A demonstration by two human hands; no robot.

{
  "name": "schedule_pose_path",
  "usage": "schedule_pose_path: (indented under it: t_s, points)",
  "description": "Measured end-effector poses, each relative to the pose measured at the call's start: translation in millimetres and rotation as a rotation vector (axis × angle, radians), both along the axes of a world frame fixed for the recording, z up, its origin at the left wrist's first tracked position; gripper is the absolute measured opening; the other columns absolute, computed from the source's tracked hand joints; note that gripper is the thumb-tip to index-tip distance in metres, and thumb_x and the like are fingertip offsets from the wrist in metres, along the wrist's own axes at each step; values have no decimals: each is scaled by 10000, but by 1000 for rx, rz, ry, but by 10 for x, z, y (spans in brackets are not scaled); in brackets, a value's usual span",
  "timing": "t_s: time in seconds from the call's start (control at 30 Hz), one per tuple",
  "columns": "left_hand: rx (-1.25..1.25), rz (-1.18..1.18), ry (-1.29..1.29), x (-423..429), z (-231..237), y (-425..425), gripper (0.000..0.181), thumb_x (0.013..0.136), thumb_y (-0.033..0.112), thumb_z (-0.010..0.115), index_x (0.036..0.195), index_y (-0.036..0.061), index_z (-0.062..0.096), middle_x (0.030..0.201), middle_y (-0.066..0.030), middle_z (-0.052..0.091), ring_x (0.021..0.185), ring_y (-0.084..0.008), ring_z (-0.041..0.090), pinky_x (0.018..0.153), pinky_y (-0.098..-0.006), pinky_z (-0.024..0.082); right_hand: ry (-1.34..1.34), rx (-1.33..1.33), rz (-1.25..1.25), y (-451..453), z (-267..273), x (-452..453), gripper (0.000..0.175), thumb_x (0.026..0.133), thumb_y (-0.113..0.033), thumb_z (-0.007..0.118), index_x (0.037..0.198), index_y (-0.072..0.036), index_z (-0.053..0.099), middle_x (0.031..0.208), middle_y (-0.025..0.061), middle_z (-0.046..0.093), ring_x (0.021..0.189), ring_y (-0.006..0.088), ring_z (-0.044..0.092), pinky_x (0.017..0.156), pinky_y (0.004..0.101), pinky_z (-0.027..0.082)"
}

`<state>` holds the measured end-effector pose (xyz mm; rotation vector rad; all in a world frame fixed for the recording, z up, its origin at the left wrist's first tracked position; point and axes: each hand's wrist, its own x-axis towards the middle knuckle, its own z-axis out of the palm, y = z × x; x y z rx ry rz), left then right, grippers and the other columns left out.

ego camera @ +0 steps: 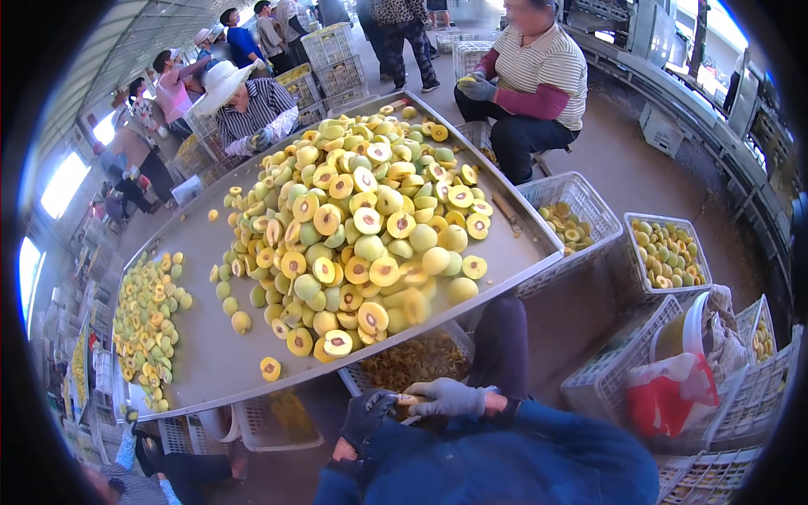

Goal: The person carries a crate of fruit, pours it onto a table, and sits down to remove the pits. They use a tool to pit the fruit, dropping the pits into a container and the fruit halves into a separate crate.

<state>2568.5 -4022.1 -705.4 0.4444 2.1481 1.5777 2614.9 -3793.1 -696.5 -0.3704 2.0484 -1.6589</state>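
At the near edge of the table both my hands are in front of my body, over a plastic crate (470, 338) of brown pits and scraps. My right hand (445, 396), in a light grey glove, grips a small tool with a wooden handle (410, 399). Its working end is hidden at the left hand. My left hand (368, 413), in a dark glove, is curled against that end of the tool; whether it holds a fruit I cannot tell. Ahead rises a large heap of halved yellow-green stone fruit (353, 221), many with brown pits showing.
The heap lies on a metal-rimmed table (214, 360), with a smaller fruit pile (148, 328) at left. Fruit-filled crates (669, 252) stand at right, near a bucket (678, 334) and a red-and-white bag (672, 394). Co-workers sit at the far side (259, 120), right (536, 82) and lower left (136, 483).
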Motion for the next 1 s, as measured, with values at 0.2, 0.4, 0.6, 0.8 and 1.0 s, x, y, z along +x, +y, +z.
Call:
schedule_pose_path:
  t_s: [0.2,0.4,0.6,0.8,1.0]
  points:
    - [-61,-91,242,63,59,-232,173,906,137,585,978,2,665,801,-92,678,696,-148,646,642,-297,512,53,128,-37,-394,-311,11,473,896,-416,615,1252,-116,535,974,156,663,838,314,665,718,369,517]
    - [15,-107,200,-178,-297,-738,226,895,173,612,1029,-6,643,874,-126,664,720,-240,659,671,-337,525,243,240,-161,-922,-575,-82,484,849,-400,656,1234,-144,512,854,193,662,777,366,665,667,425,526]
    - [-323,321,738,-554,-326,-1193,346,869,229,647,1143,21,614,1010,-151,660,973,-304,626,819,-391,502,119,185,-158,-1001,-790,-234,478,859,-456,629,1181,-113,546,845,202,657,798,391,654,689,428,509]
    - [-650,355,1079,-1224,-425,-1309,564,822,277,701,1296,56,492,1266,-169,545,1194,-375,488,1016,-481,371,43,140,-332,-1102,-698,-440,414,865,-304,656,1189,-65,564,799,158,653,715,239,647,666,339,500]
    - [-932,684,857,-1645,-970,-2463,645,816,370,682,1332,60,448,1311,-209,493,1236,-394,442,1026,-505,339,-289,56,-404,-1118,-798,-588,411,865,-277,669,1162,-12,567,739,69,623,669,111,581,631,286,484]
